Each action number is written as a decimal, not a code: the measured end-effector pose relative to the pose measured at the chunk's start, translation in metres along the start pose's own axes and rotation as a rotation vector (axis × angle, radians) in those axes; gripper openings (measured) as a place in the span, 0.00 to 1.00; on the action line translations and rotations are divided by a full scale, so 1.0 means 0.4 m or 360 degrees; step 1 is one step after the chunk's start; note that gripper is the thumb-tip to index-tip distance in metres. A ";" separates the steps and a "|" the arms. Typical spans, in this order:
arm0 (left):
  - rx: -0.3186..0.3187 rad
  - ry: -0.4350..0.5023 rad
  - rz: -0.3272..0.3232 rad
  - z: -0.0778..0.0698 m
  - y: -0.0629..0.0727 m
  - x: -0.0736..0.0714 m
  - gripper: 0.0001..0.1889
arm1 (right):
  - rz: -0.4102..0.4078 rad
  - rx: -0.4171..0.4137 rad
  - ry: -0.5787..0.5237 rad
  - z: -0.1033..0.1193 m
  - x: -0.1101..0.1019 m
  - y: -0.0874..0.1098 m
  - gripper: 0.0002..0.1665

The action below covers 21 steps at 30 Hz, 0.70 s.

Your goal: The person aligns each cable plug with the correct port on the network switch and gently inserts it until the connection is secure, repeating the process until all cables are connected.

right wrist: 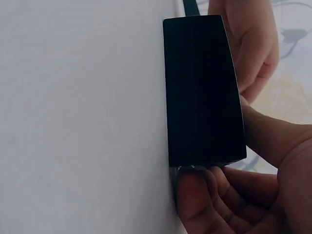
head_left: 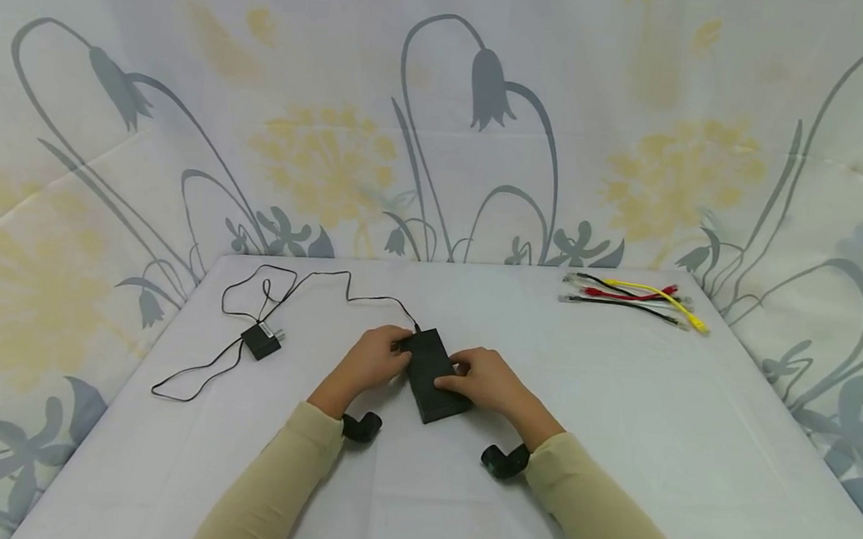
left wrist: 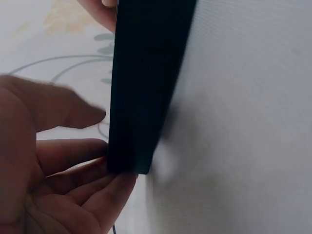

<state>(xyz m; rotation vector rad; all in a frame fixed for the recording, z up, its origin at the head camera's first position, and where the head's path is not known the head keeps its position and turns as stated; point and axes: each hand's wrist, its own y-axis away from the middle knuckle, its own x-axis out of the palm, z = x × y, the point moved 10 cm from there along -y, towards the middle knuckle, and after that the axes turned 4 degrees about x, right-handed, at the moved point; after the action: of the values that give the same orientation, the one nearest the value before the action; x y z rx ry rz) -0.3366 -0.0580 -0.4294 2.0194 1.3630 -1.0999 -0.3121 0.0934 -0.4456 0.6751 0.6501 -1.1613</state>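
A flat black rectangular box [head_left: 430, 368] lies at a slant on the white table, a thin black cord [head_left: 377, 298] entering its far end. My left hand [head_left: 373, 357] grips the far left part of the box; in the left wrist view its fingertips [left wrist: 122, 183] touch the box's lower edge and the thumb is just off its face. On the right side, my right hand [head_left: 490, 380] holds the box with the thumb on top. The right wrist view has its curled fingers [right wrist: 195, 195] against the side edge, partly hiding that edge.
The cord runs left in loose loops to a black power adapter [head_left: 261, 341] with prongs and a white label. Several short network cables, among them a yellow cable [head_left: 659, 290] and a red cable [head_left: 625, 296], lie at the back right. A flower-patterned curtain [head_left: 441, 136] surrounds the table.
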 end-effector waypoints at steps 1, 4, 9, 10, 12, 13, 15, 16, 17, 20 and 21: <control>0.0000 0.0002 0.0006 0.000 -0.002 0.000 0.24 | -0.0010 0.0008 -0.0006 0.001 0.001 -0.003 0.31; 0.0004 -0.0001 0.0020 0.001 -0.008 0.003 0.28 | -0.0034 0.0030 -0.0041 0.007 0.003 -0.009 0.29; -0.0018 0.0027 0.0058 0.013 -0.015 0.011 0.32 | -0.0065 0.0072 -0.0122 0.015 0.014 -0.020 0.27; -0.0033 0.0033 0.0068 0.016 -0.016 0.013 0.33 | -0.0065 0.0082 -0.0144 0.017 0.017 -0.021 0.27; -0.0061 0.0037 0.0087 0.023 -0.017 0.017 0.33 | -0.0068 0.0104 -0.0176 0.019 0.022 -0.024 0.27; -0.0072 0.0038 0.0095 0.025 -0.017 0.018 0.32 | -0.0067 0.0113 -0.0195 0.020 0.026 -0.026 0.27; -0.0085 0.0034 0.0106 0.025 -0.017 0.019 0.32 | -0.0065 0.0133 -0.0230 0.022 0.032 -0.030 0.28; -0.0083 0.0015 0.0111 0.023 -0.017 0.019 0.31 | -0.0066 0.0142 -0.0253 0.024 0.034 -0.032 0.28; -0.0075 -0.0006 0.0117 0.020 -0.017 0.019 0.31 | -0.0072 0.0147 -0.0267 0.025 0.036 -0.035 0.27; -0.0043 -0.0073 0.0155 0.005 -0.014 0.023 0.30 | -0.0097 0.0161 -0.0321 0.028 0.038 -0.045 0.27; -0.0031 -0.0095 0.0170 0.000 -0.012 0.025 0.30 | -0.0104 0.0165 -0.0346 0.029 0.039 -0.048 0.28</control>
<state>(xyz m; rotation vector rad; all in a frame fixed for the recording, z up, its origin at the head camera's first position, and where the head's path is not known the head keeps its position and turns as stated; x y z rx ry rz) -0.3393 -0.0507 -0.4372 2.0045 1.2168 -1.0867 -0.3250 0.0704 -0.4530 0.6078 0.4330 -1.3151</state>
